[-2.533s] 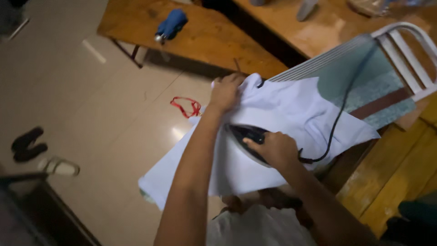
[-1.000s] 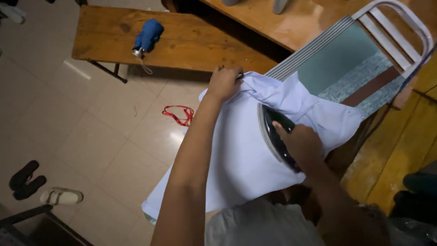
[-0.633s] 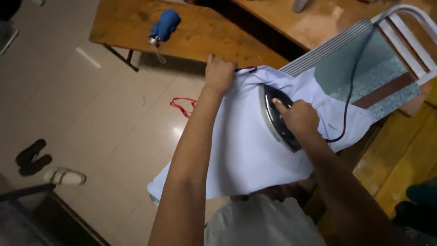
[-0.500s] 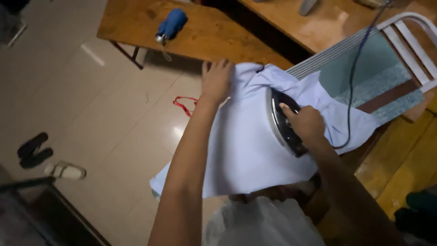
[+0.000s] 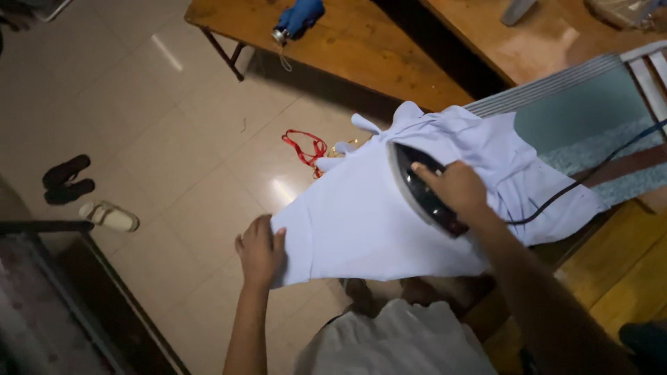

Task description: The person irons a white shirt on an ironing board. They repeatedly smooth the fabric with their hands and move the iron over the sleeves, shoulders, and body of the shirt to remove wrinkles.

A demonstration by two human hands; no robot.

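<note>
Right hand (image 5: 455, 189) gripping dark iron (image 5: 422, 189) mid-shirt (image 5: 361, 222) on the ironing board (image 5: 577, 114), left hand (image 5: 260, 248) pinching the hem taut; collar end bunched, apparently unpressed.

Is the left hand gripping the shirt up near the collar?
No, the left hand holds the pale shirt at its lower edge, far from the collar.

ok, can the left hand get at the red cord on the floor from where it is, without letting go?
Probably not. The left hand grips the near corner of the white garment, and the red cord lies on the floor tiles beyond and below that cloth. Bare floor lies between them, but the hand would likely have to release the garment first.
</note>
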